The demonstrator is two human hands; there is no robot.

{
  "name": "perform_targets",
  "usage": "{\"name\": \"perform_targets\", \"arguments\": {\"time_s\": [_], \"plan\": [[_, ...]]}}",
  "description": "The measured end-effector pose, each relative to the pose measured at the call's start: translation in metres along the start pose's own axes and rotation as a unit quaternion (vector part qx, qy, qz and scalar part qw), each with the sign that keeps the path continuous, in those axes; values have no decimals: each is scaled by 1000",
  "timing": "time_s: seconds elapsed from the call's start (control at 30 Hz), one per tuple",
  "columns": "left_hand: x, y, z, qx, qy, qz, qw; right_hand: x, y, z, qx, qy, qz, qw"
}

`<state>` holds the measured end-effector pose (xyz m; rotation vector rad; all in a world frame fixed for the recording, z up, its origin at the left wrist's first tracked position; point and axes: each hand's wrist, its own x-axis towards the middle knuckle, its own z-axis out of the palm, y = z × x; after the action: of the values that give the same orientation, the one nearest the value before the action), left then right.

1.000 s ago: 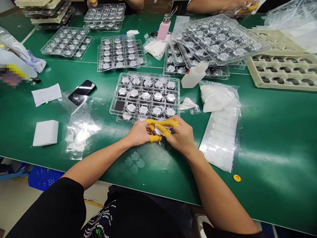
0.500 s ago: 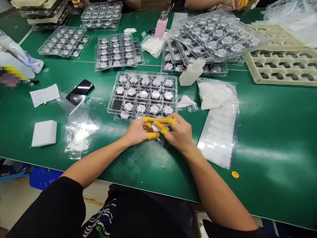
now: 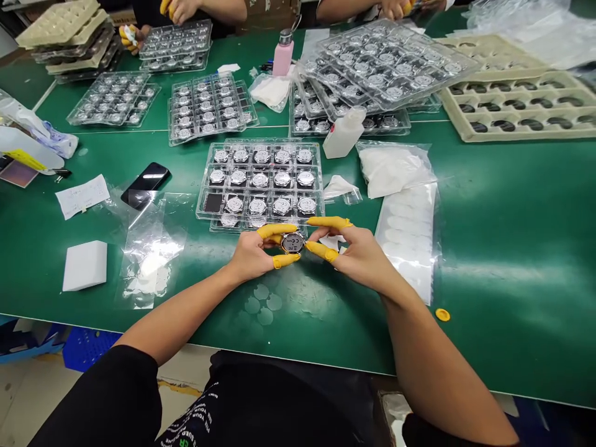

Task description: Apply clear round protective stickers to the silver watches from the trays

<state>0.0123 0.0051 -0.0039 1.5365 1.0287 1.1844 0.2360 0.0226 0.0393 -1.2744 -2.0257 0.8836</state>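
Observation:
My left hand (image 3: 252, 254) pinches a round silver watch case (image 3: 292, 243) between fingertips in yellow finger cots, showing its dark marked face. My right hand (image 3: 358, 256) is spread beside it, with one yellow-cotted fingertip (image 3: 317, 250) against the case's right edge and another (image 3: 328, 221) above, apart from it. Just beyond my hands lies a clear plastic tray (image 3: 213, 202) holding rows of similar silver cases, with one dark compartment showing no silver case.
A green workbench (image 3: 503, 248) holds more clear trays, beige pulp trays (image 3: 516, 127), a pink bottle (image 3: 283, 56), a white bottle (image 3: 343, 133), a phone (image 3: 145, 185), plastic bags and a white sponge (image 3: 84, 266). A co-worker's hands (image 3: 177, 9) work at the far side.
My hands have drawn apart, with the right hand's fingers spreading away from the case, which now shows its dark marked face. The camera view has shifted, moving the table's contents slightly up and left.

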Motion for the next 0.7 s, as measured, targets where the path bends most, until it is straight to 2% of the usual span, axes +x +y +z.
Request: {"name": "perform_targets", "arguments": {"time_s": [0.27, 0.53, 0.7], "plan": [[-2, 6, -5, 127, -59, 103, 985, 2, 10, 0, -45, 43, -63, 996], [-3, 7, -5, 171, -62, 129, 975, 1, 6, -1, -86, 28, -111, 990], [-7, 12, 0, 174, -70, 150, 971, 1, 12, 9, -137, 66, -125, 980]]}}
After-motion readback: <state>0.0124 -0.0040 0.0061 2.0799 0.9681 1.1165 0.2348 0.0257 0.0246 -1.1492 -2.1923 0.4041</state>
